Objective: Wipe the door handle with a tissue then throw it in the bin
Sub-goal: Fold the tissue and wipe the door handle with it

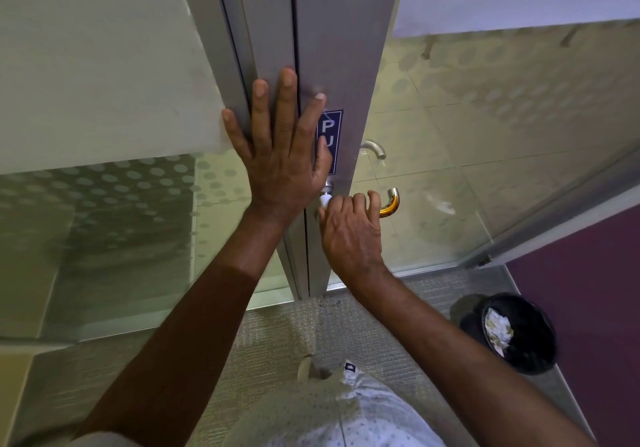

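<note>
A curved metal door handle (390,201) sticks out from the grey door frame (346,65), its tip glinting orange. My right hand (349,231) is wrapped over the handle, pressing a white tissue (325,200) against it; only a small bit of tissue shows near the handle's base. My left hand (280,148) lies flat with fingers spread on the door frame, partly covering a blue PUSH sticker (330,134). A black bin (516,332) holding crumpled paper stands on the floor at the lower right.
Frosted glass panels with dot patterns flank the frame on both sides. A second handle (374,148) shows behind the glass. A purple wall (588,290) rises beside the bin. Grey carpet lies underfoot, with my shirt and shoe at the bottom.
</note>
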The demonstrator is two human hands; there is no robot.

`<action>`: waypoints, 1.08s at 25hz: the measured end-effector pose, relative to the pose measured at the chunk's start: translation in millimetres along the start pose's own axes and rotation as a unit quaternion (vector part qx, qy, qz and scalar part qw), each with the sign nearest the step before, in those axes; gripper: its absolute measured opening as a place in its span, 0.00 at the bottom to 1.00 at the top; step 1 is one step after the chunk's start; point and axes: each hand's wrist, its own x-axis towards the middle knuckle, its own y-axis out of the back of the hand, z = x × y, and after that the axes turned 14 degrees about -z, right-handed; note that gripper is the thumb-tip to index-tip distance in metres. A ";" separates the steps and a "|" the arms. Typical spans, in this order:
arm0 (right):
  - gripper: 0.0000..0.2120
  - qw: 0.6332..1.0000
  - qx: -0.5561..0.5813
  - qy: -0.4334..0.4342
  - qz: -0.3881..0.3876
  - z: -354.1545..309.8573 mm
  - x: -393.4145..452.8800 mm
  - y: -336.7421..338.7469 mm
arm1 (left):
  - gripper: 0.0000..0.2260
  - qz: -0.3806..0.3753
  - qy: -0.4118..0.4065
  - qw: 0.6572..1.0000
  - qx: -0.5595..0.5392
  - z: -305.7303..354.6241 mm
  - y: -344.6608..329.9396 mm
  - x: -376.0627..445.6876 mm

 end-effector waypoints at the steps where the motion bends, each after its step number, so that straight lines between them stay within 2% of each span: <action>1: 0.23 1.000 0.004 -0.006 -0.008 -1.6 3.1 2.3 | 0.23 -0.001 -0.002 1.000 0.002 0.0 0.7 -0.4; 4: 0.23 1.000 0.024 -0.003 0.002 -0.5 5.6 -0.2 | 0.23 -0.006 -0.005 1.000 0.002 -0.1 1.1 -0.3; 10: 0.07 0.996 -0.010 0.046 0.075 18.1 -7.2 -21.5 | 0.24 -0.010 -0.005 1.000 -0.005 -2.2 1.6 0.8; 12: 0.07 0.997 -0.021 0.041 0.062 15.8 -5.2 -18.2 | 0.24 -0.012 -0.005 1.000 -0.008 -2.2 0.4 0.7; 16: 0.18 1.000 -0.008 0.002 -0.021 1.0 2.7 0.0 | 0.23 -0.008 -0.004 1.000 -0.006 -1.9 -2.0 0.9; 19: 0.21 0.998 0.029 -0.039 -0.048 -12.3 12.1 8.2 | 0.23 -0.003 -0.001 1.000 -0.011 -1.5 -3.8 -0.2; 21: 0.20 0.998 0.027 -0.042 -0.048 -16.5 15.0 9.0 | 0.22 -0.003 0.000 1.000 -0.013 -1.3 -4.0 -0.7; 24: 0.17 0.999 0.048 -0.017 -0.009 -9.9 8.3 3.3 | 0.23 -0.003 -0.003 1.000 -0.013 -2.0 -4.7 -1.2; 27: 0.11 0.999 0.006 0.026 0.028 7.2 -6.0 -11.3 | 0.23 -0.006 -0.003 1.000 -0.009 -3.5 -4.8 -1.5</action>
